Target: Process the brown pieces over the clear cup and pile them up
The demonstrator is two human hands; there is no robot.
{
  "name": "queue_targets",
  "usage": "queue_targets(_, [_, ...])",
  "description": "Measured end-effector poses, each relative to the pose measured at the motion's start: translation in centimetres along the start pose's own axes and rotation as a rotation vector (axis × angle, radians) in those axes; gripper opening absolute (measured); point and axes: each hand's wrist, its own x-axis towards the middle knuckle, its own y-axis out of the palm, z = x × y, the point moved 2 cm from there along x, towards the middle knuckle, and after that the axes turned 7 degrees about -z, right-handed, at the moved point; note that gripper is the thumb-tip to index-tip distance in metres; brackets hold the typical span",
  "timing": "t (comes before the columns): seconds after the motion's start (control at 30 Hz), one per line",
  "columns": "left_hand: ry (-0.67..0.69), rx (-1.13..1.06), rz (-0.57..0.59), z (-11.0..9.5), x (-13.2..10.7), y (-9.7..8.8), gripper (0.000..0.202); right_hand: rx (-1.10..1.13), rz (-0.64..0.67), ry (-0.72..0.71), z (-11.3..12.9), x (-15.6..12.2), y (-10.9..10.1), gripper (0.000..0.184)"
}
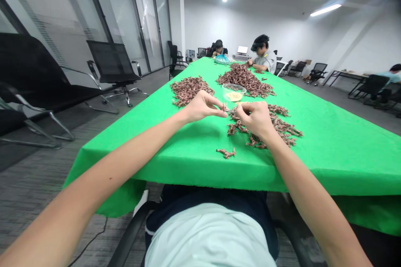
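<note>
My left hand [205,107] pinches a small reddish-brown, knobbly, twig-like piece [224,107] between thumb and fingertips. From the right, my right hand [255,117] meets it, closed around a slim metal tool [231,111] that looks like tweezers, its tip at the piece. Most of the tool is hidden by the fingers. Just beyond both hands stands a clear round plastic tub [234,87] holding small pale-yellow bits. Under and beside my right hand lies a loose heap of similar brown pieces [283,127]. One single piece [226,153] rests apart, closer to the table's front edge.
A green cloth [188,146] covers the long table. Brown piles lie at the left [191,88] and farther back [246,79]. A blue bag [222,59] sits at the far end. Two people work there, one at the right side [266,60]. Black chairs [114,64] stand left.
</note>
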Motion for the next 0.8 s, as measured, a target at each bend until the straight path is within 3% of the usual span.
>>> queue_targets(0.37, [0.2,0.125,-0.004,0.0,0.0,-0.1,0.023,0.148,0.266,0.224,-0.3,0.1,0.2,0.043])
queue_targets(0.5, [0.259,0.164,-0.013,-0.1,0.2,-0.1,0.023,0.298,0.348,0.346,-0.3,-0.1,0.3,0.044])
queue_targets(0.7, [0.181,0.163,-0.038,-0.8,0.3,-0.1,0.023,0.414,0.387,0.364,-0.5,-0.2,0.5,0.047])
queue_targets(0.8, [0.11,0.125,-0.072,-1.1,0.2,-0.1,0.025,0.301,0.272,0.275,-0.7,-0.1,0.5,0.044])
